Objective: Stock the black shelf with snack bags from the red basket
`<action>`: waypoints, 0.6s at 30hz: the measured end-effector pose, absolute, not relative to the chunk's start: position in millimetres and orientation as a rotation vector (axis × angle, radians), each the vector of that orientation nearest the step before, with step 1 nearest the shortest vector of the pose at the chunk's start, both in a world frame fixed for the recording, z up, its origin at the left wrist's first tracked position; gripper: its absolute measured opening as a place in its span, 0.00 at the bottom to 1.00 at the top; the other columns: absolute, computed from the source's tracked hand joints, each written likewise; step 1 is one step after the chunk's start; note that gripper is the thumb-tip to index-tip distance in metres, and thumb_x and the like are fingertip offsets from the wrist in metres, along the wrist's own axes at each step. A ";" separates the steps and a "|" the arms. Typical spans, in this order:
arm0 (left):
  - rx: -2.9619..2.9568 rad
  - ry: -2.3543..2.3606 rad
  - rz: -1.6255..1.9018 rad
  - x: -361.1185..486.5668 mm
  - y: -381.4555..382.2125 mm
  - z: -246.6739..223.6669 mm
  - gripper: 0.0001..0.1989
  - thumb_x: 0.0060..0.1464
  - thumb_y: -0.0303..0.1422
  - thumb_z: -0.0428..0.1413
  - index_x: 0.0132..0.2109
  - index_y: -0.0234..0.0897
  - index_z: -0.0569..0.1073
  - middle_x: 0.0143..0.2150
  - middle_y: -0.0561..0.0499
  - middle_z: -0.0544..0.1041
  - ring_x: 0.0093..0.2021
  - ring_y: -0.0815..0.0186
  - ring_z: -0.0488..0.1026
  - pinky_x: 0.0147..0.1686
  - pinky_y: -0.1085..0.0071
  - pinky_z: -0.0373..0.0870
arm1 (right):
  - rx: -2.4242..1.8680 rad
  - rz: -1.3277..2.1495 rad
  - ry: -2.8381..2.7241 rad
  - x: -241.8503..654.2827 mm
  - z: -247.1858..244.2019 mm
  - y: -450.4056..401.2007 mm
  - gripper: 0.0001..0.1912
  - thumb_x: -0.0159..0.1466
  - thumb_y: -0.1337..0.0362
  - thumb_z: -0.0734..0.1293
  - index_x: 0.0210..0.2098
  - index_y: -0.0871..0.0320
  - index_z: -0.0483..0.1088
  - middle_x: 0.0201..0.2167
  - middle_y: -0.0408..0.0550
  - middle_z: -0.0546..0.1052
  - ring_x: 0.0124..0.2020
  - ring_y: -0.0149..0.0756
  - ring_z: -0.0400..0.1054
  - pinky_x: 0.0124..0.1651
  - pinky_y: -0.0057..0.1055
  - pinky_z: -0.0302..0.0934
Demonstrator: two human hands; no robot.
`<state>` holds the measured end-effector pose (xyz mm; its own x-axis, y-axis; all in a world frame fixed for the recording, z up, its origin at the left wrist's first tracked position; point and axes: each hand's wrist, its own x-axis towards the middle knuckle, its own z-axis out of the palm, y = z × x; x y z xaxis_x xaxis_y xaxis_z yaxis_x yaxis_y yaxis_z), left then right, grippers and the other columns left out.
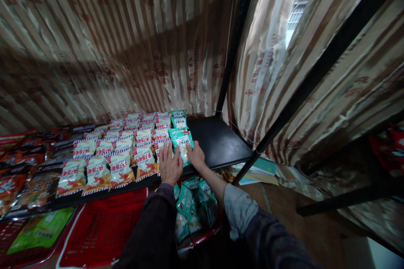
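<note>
A teal and white snack bag [182,143] lies at the front of a teal column on the black shelf [221,141]. My right hand [196,155] holds its right side, thumb on the front. My left hand [170,166] is spread beside its left edge, fingers over a white and orange bag at the end of the neighbouring rows. More white bags with striped edges [121,168] stand in rows to the left. Behind the held bag are other teal bags [179,122].
Below the shelf, a basket holds several teal bags [192,204]. A red basket [104,222] and a green package [42,229] are at lower left. Dark orange packs [19,155] fill the far left. A black post [268,145] rises at right, near papers [259,170].
</note>
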<state>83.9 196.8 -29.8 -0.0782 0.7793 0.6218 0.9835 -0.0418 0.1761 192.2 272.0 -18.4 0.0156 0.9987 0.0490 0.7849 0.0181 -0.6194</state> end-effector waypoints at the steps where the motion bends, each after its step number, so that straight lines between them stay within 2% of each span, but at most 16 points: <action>1: -1.869 -1.904 -0.848 83.9 196.7 -29.1 0.22 0.56 0.35 0.49 0.58 0.40 0.66 0.66 0.46 0.56 0.68 0.53 0.44 0.64 0.49 0.44 | -1.812 0.577 -1.808 191.6 -19.5 271.5 0.18 0.68 0.54 0.52 0.47 0.59 0.61 0.42 0.55 0.75 0.45 0.41 0.70 0.43 0.30 0.57; 10: -1.913 -1.880 -0.824 82.4 197.8 -31.1 0.24 0.55 0.41 0.51 0.58 0.41 0.67 0.65 0.45 0.58 0.68 0.53 0.44 0.64 0.49 0.45 | -1.823 0.591 -1.731 186.5 -22.5 269.3 0.20 0.68 0.54 0.51 0.49 0.61 0.60 0.42 0.57 0.74 0.46 0.44 0.69 0.43 0.32 0.58; 18: -1.912 -1.864 -0.823 82.5 198.5 -31.8 0.23 0.56 0.41 0.50 0.57 0.40 0.68 0.63 0.46 0.63 0.67 0.53 0.46 0.64 0.50 0.45 | -1.821 0.607 -1.701 185.6 -21.0 264.6 0.19 0.68 0.54 0.51 0.48 0.61 0.60 0.42 0.57 0.75 0.45 0.44 0.69 0.43 0.32 0.57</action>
<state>82.5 198.5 -31.8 -0.0318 0.7853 0.6183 0.9860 -0.0768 0.1483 185.6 264.6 -21.0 0.0884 0.9947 0.0530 0.7363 -0.0294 -0.6760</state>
